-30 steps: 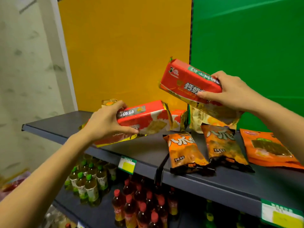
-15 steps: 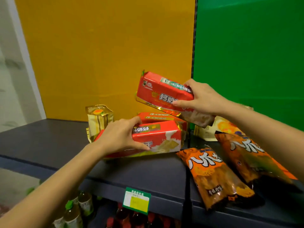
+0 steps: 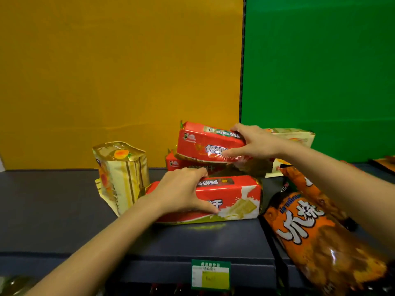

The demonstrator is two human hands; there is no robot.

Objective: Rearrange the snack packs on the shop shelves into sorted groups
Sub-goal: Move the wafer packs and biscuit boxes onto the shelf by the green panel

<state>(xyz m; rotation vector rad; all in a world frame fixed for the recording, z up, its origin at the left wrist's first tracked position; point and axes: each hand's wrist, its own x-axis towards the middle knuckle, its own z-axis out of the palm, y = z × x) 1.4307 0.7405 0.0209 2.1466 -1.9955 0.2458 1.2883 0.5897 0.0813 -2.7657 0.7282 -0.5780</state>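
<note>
on the dark shelf [image 3: 64, 210], in front of the yellow back panel [image 3: 119, 71], the left hand [image 3: 181, 189] grips the front red biscuit pack [image 3: 235, 199], fingers curled over its top edge and thumb stretched along its front face; this pack lies lengthwise on the shelf near the front edge. the right hand [image 3: 254, 144] holds the upper red biscuit pack [image 3: 205, 144] by its right end, fingers over the top and thumb pressed on the printed front. that pack sits slightly tilted over a rear red biscuit pack [image 3: 181, 164], and i cannot tell whether the two touch. just left of the front pack a gold striped pack [image 3: 121, 174] stands upright. behind the right wrist lies a pale yellow pack [image 3: 297, 135], before the green back panel [image 3: 320, 60]. to the right, a large orange snack bag [image 3: 310, 231] lies over the shelf's front edge, with a second orange bag [image 3: 303, 180] behind it. a green and yellow price tag [image 3: 210, 274] hangs on the shelf's front lip.
</note>
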